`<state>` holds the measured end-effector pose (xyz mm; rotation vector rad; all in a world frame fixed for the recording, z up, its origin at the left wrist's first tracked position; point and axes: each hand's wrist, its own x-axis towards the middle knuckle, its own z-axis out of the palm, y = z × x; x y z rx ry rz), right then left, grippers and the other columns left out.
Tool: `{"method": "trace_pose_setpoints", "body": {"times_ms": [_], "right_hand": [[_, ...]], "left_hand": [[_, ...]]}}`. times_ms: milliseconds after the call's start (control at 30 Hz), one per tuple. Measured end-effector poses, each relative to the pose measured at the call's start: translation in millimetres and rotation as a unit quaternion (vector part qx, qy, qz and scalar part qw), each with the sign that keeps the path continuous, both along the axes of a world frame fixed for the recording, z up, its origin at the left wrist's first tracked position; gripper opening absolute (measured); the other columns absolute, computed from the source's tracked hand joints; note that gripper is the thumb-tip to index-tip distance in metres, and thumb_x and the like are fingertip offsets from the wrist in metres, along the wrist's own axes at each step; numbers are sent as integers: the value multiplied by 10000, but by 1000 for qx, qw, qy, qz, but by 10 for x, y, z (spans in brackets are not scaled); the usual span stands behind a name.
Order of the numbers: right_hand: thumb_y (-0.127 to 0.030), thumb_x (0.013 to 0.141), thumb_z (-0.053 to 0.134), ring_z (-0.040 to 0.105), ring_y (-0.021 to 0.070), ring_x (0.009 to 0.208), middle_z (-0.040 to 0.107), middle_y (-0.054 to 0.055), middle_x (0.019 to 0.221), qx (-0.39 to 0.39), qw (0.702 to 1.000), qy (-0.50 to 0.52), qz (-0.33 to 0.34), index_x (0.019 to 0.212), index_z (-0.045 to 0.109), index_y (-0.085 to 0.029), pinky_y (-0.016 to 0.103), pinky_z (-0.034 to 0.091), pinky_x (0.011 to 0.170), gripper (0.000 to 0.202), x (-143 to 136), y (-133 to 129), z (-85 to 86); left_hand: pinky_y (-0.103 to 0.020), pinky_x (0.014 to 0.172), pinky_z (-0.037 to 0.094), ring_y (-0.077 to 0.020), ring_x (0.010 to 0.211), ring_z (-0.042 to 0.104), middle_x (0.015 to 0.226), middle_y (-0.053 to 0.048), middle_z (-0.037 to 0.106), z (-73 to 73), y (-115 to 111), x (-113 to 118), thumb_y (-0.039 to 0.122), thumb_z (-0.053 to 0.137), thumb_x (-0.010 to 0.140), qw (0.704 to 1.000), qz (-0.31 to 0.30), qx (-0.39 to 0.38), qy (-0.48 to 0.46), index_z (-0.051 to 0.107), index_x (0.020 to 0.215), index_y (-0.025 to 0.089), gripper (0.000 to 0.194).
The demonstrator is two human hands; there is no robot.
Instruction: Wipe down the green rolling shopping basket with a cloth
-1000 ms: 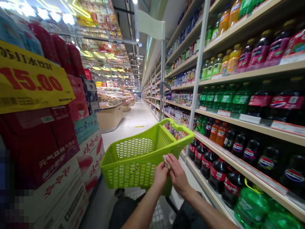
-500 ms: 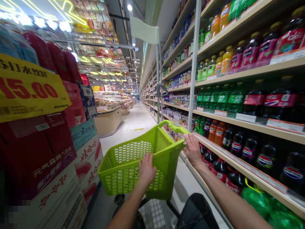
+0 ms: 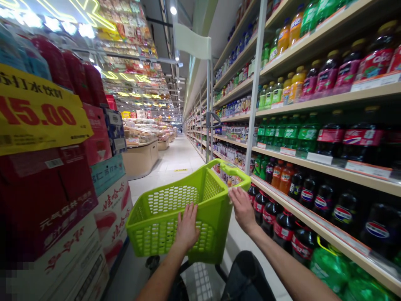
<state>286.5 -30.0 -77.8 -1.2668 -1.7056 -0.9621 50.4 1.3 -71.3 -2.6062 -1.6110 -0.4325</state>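
Note:
A lime-green plastic shopping cart [image 3: 216, 209] stands sideways in front of me, its perforated basket towards the left and its looped handle [image 3: 239, 177] at the right. Against the near side wall, just under the rim, lies my left hand [image 3: 188, 230] with its fingers stretched out. My right hand [image 3: 243, 209] touches the rear corner of the basket below the handle, fingers extended and not wrapped round the handle. What I can see of the basket's inside is bare green plastic.
Shelves of soda bottles [image 3: 308, 131] line the right side close by. Stacked drink cartons [image 3: 62, 196] with a yellow price sign [image 3: 40, 113] stand at the left. A white-tiled aisle [image 3: 175, 156] runs ahead past a rounded display counter [image 3: 140, 159].
My right hand has come off the handle and moved left and down to the basket's rear corner. My left hand has shifted slightly left along the side, and the cart has turned a little.

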Motion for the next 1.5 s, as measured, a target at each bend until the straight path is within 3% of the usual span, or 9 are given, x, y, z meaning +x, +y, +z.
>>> {"method": "trace_pose_setpoints", "body": {"times_ms": [167, 400, 633, 733, 833, 933, 1133, 1367, 1500], "right_hand": [[26, 764, 319, 339, 205, 1255, 509, 52, 1264, -85, 983, -148, 61, 1319, 364, -205, 427, 415, 940, 603, -77, -136, -481], [-14, 792, 335, 269, 252, 1287, 430, 107, 1326, 7, 1000, 8, -11, 1357, 298, -196, 513, 313, 992, 594, -89, 90, 174], [-33, 815, 374, 368, 221, 1231, 529, 71, 1238, -46, 987, -125, 91, 1246, 464, -221, 454, 391, 951, 479, -619, 329, -84], [-27, 809, 354, 329, 237, 1254, 510, 84, 1254, -34, 995, -78, 52, 1259, 452, -203, 472, 369, 971, 493, -423, 346, 96], [-23, 800, 343, 307, 248, 1265, 488, 105, 1269, -21, 1000, -10, 6, 1286, 422, -190, 493, 325, 1001, 520, -265, 385, 280], [-37, 826, 358, 350, 231, 1243, 525, 80, 1237, -36, 997, -58, 47, 1271, 438, -216, 463, 359, 984, 487, -435, 405, 106], [-54, 846, 365, 422, 203, 1193, 563, 63, 1199, -78, 980, -145, 109, 1216, 493, -196, 408, 443, 910, 417, -820, 180, -706], [-33, 836, 321, 271, 233, 1285, 477, 101, 1289, -44, 990, -96, 95, 1283, 418, -151, 475, 347, 984, 473, -905, 210, -326], [-16, 822, 335, 329, 207, 1255, 535, 75, 1233, -59, 979, -150, 124, 1250, 458, -159, 432, 382, 959, 467, -1000, 239, -452]], "left_hand": [[-444, 1081, 108, -202, 1350, 31, 1470, -10, 53, -9, 7, -22, 168, 395, 602, 1000, -6, -4, 8, 130, 1388, 143, 830], [-441, 1082, 92, -207, 1349, 16, 1469, -17, 18, -19, -5, 6, 177, 400, 597, 1000, 0, -2, 11, 111, 1390, 142, 845], [-432, 1083, 123, -200, 1347, 75, 1464, -39, 123, -50, 28, -119, 164, 392, 629, 1000, 17, -3, -13, 174, 1378, 114, 782], [-462, 1065, 158, -217, 1341, 116, 1454, -84, 163, -80, 62, -262, 125, 384, 643, 995, 101, -6, -28, 204, 1366, 83, 746], [-471, 1063, 152, -219, 1343, 102, 1458, -80, 144, -90, 76, -358, 120, 400, 630, 995, 93, -7, -30, 205, 1366, 96, 762], [-477, 1065, 148, -226, 1345, 91, 1461, -75, 131, -88, 72, -405, 156, 413, 631, 996, 78, -17, -31, 192, 1370, 91, 774], [-444, 1086, 102, -197, 1349, 53, 1466, -43, 92, -262, 22, -520, 129, 392, 618, 998, 40, 31, -30, 189, 1374, 110, 783], [-439, 1087, 119, -206, 1344, 96, 1457, -66, 162, -533, -39, -704, 95, 389, 652, 992, 62, 104, -42, 227, 1362, 110, 729], [-430, 1085, 130, -196, 1343, 105, 1457, -56, 160, -569, -88, -874, 78, 375, 642, 992, 74, 96, -32, 235, 1361, 122, 734]]}}
